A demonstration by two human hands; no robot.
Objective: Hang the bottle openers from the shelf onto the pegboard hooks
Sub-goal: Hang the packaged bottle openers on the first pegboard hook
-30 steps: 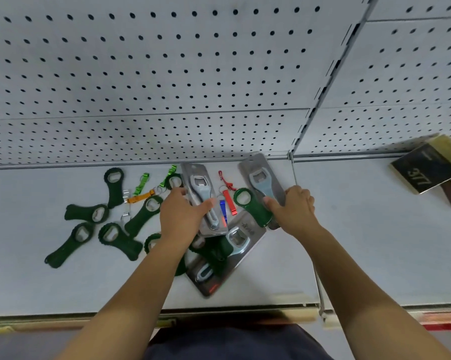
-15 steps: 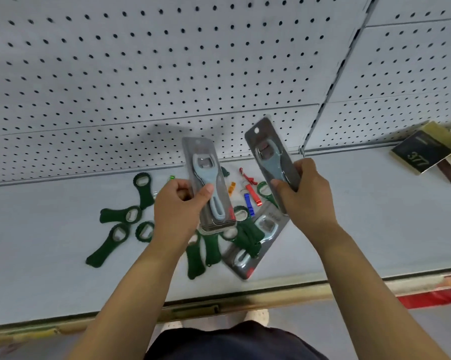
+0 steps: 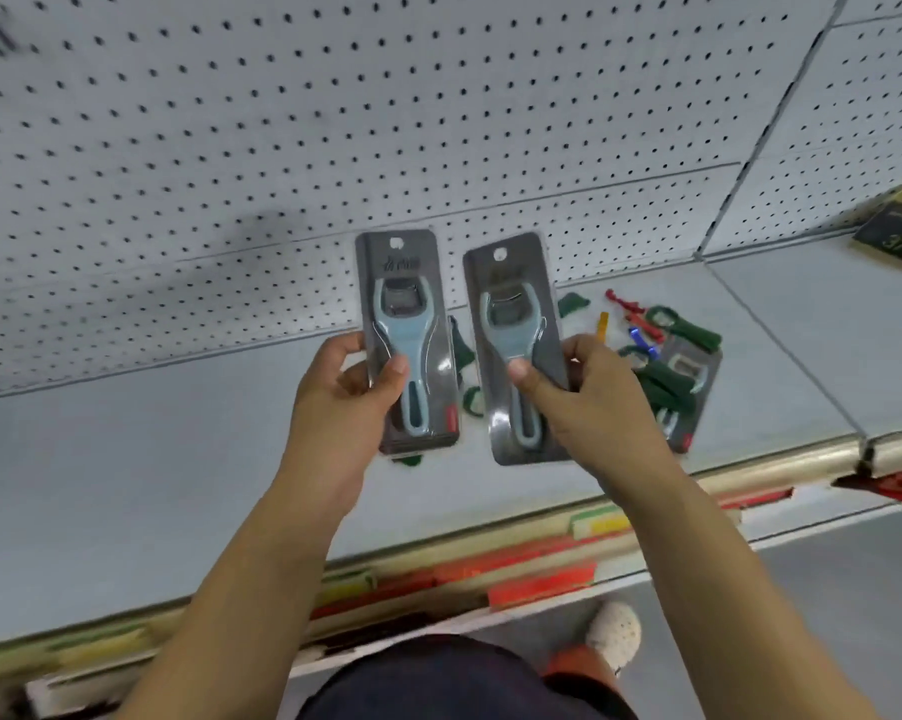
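Observation:
My left hand (image 3: 342,402) grips a carded pale-blue bottle opener (image 3: 404,324) upright above the shelf (image 3: 126,475), hang hole at the top. Beside it my right hand (image 3: 594,402) holds a second carded pale-blue opener (image 3: 513,324) the same way. The two cards are side by side, a small gap apart. Behind them rises the white pegboard (image 3: 334,122); no hooks show in this blurred view. On the shelf to the right lie a third carded opener (image 3: 690,376), several green openers (image 3: 667,387) and small red, blue and orange keychain openers (image 3: 636,324).
A dark box marked 377 (image 3: 895,236) leans at the far right of the shelf. The shelf's front rail (image 3: 542,532) carries red and yellow price tags. A vertical seam splits the pegboard at right. My foot (image 3: 615,634) shows on the floor below.
Both hands lifted a carded opener off the shelf pile and raised them upright side by side. The view swung left, so the remaining openers now sit to the right.

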